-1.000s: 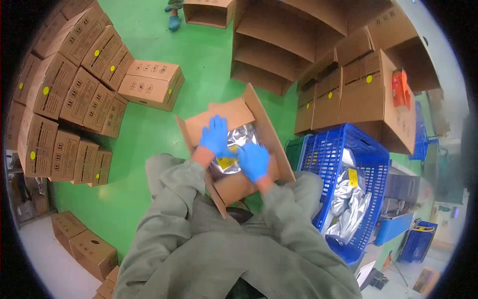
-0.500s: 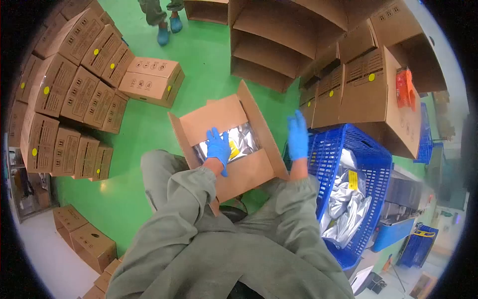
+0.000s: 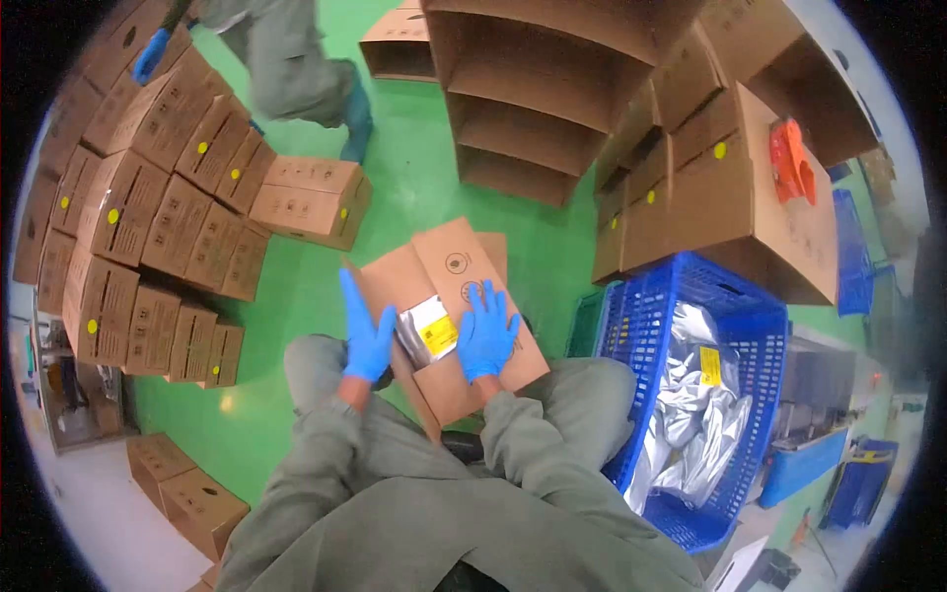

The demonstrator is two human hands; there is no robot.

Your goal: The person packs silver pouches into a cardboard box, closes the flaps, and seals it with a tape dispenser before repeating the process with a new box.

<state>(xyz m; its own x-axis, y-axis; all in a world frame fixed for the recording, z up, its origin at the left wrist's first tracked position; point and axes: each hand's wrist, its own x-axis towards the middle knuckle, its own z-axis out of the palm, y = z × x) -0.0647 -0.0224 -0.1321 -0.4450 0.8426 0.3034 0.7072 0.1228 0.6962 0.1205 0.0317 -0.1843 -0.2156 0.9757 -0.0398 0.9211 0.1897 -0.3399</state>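
A cardboard box (image 3: 451, 390) sits between my knees with its right flap (image 3: 456, 259) folded inward and its left flap (image 3: 383, 367) standing up. Inside, a silver packet (image 3: 419, 321) with a yellow label shows through the gap between the flaps. My right hand (image 3: 487, 333), in a blue glove, lies with spread fingers on the folded right flap. At the left flap is my left hand (image 3: 366, 331), also gloved in blue, its thumb apart from the fingers.
A blue crate (image 3: 646, 380) with silver packets stands at my right. Stacked boxes (image 3: 123, 207) rise at the left, others (image 3: 691, 202) at the right. Another person's leg (image 3: 296, 74) and gloved hand (image 3: 150, 56) show at the upper left.
My left hand has moved from over the packet to the left flap. My right hand has come in from the right, and the right flap is now folded down. The other person has come closer.
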